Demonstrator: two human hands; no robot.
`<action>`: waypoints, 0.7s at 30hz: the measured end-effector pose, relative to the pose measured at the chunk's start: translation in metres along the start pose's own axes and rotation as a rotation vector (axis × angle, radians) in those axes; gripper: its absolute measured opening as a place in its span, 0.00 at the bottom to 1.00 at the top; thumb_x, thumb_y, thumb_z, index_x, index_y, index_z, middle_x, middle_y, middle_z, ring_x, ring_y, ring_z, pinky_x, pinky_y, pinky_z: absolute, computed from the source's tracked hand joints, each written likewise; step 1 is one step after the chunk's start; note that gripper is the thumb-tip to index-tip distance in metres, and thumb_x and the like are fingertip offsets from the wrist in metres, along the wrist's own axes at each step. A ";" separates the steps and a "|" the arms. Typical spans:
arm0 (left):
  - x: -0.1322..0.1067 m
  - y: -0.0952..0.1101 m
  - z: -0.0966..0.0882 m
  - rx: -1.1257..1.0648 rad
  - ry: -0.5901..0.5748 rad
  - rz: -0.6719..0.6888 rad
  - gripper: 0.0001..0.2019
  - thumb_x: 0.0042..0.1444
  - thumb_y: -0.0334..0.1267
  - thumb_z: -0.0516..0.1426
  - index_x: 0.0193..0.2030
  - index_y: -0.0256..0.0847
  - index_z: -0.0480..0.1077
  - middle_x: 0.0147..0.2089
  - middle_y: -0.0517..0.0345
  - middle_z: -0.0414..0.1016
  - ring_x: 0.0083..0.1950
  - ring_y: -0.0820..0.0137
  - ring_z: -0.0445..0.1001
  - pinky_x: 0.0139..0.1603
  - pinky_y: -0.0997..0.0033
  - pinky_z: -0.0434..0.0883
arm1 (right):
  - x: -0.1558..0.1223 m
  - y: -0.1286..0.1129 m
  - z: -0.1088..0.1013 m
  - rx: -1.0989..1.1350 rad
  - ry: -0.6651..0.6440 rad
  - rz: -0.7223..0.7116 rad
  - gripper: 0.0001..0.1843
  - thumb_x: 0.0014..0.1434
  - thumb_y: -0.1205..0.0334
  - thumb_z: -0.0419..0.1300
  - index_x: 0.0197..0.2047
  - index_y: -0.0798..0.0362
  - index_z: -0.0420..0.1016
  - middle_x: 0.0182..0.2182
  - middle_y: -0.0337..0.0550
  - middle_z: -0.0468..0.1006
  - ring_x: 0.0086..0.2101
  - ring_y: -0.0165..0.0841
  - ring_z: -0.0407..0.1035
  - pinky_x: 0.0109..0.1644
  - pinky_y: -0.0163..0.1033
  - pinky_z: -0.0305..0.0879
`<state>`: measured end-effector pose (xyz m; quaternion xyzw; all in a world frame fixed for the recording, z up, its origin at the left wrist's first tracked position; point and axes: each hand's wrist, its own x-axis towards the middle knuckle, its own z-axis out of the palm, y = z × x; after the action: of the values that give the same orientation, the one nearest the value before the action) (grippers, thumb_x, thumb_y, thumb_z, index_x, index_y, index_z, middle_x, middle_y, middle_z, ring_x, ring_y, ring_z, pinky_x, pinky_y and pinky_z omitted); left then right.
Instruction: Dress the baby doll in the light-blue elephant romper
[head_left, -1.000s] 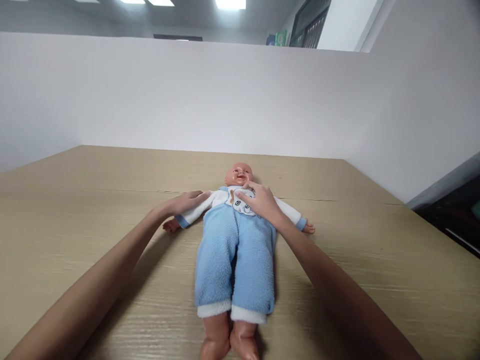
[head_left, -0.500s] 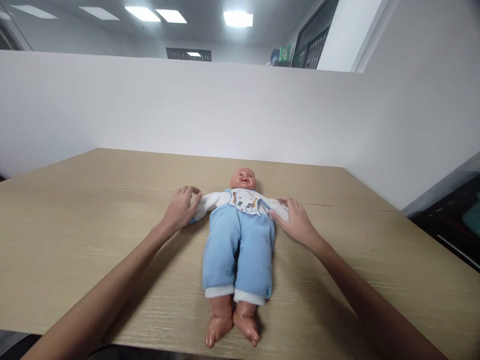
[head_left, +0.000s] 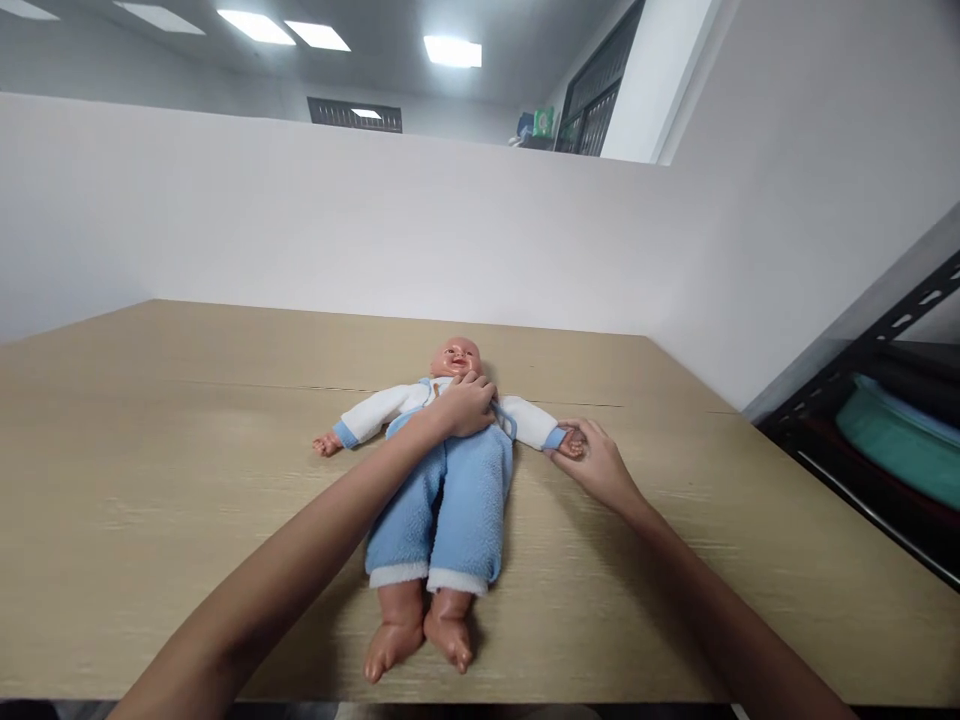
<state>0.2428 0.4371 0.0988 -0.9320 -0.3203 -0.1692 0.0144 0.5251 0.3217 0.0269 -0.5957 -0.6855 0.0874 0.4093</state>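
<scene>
A baby doll lies on its back on the wooden table, head away from me and bare feet towards me. It has a white top with blue cuffs and fuzzy blue overalls. My left hand reaches across its chest, fingers curled at the upper clothing near the shoulder strap; the printed chest front is mostly hidden beneath. At the end of the outstretched sleeve on the right, my right hand closes its fingers and thumb around the doll's small hand and cuff. The doll's other arm lies spread to the left, untouched.
The wooden table has a thin seam across it. A white partition wall rises behind. To the right stands a black slotted metal rack with a teal tub on it.
My left hand has left the doll's sleeve on the left and moved right onto its chest. My right hand has slid outward along the other sleeve to the doll's hand. The view has turned slightly right.
</scene>
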 end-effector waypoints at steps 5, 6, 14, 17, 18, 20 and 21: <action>-0.005 0.001 0.001 -0.080 0.074 0.021 0.09 0.66 0.36 0.56 0.51 0.41 0.72 0.51 0.46 0.80 0.55 0.53 0.74 0.59 0.52 0.69 | 0.023 -0.020 0.008 0.526 0.067 0.161 0.30 0.53 0.48 0.76 0.56 0.47 0.76 0.52 0.49 0.83 0.50 0.46 0.78 0.59 0.54 0.74; -0.009 0.003 -0.001 -0.130 0.113 0.027 0.09 0.67 0.37 0.55 0.52 0.42 0.71 0.50 0.48 0.80 0.53 0.55 0.75 0.58 0.55 0.69 | 0.030 -0.024 0.013 0.619 0.086 0.175 0.32 0.53 0.48 0.77 0.56 0.48 0.76 0.52 0.50 0.83 0.50 0.45 0.78 0.60 0.52 0.73; -0.033 0.017 -0.014 -0.360 0.358 0.167 0.10 0.64 0.35 0.56 0.51 0.45 0.69 0.48 0.53 0.79 0.49 0.60 0.76 0.56 0.60 0.69 | 0.060 -0.067 0.069 0.505 0.150 -0.024 0.19 0.60 0.48 0.70 0.50 0.48 0.80 0.45 0.46 0.79 0.45 0.42 0.73 0.55 0.48 0.72; -0.033 0.017 -0.014 -0.364 0.439 0.140 0.09 0.62 0.36 0.57 0.49 0.44 0.69 0.44 0.53 0.78 0.48 0.59 0.75 0.55 0.59 0.69 | 0.044 -0.083 0.075 0.451 0.073 -0.126 0.12 0.69 0.51 0.61 0.51 0.45 0.81 0.46 0.47 0.76 0.49 0.43 0.72 0.59 0.50 0.70; -0.032 0.016 -0.013 -0.379 0.461 0.116 0.09 0.60 0.35 0.57 0.48 0.44 0.68 0.43 0.53 0.77 0.46 0.59 0.74 0.54 0.59 0.69 | 0.038 -0.088 0.074 0.443 0.052 -0.157 0.14 0.73 0.52 0.56 0.51 0.45 0.81 0.48 0.48 0.75 0.50 0.43 0.71 0.60 0.50 0.69; -0.028 0.013 -0.011 -0.436 0.484 0.035 0.08 0.59 0.34 0.58 0.46 0.44 0.68 0.43 0.54 0.76 0.45 0.61 0.74 0.51 0.61 0.69 | 0.030 -0.094 0.070 0.433 0.025 -0.194 0.17 0.76 0.51 0.51 0.48 0.45 0.81 0.49 0.49 0.73 0.52 0.43 0.70 0.62 0.51 0.67; -0.026 0.011 -0.009 -0.469 0.487 -0.021 0.08 0.59 0.34 0.58 0.45 0.44 0.68 0.43 0.55 0.77 0.45 0.62 0.74 0.50 0.62 0.69 | 0.027 -0.096 0.068 0.441 0.020 -0.190 0.17 0.76 0.51 0.53 0.46 0.45 0.82 0.49 0.49 0.73 0.52 0.43 0.70 0.63 0.51 0.66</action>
<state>0.2279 0.4118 0.0999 -0.8388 -0.2693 -0.4560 -0.1262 0.4095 0.3448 0.0534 -0.4256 -0.6986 0.1902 0.5429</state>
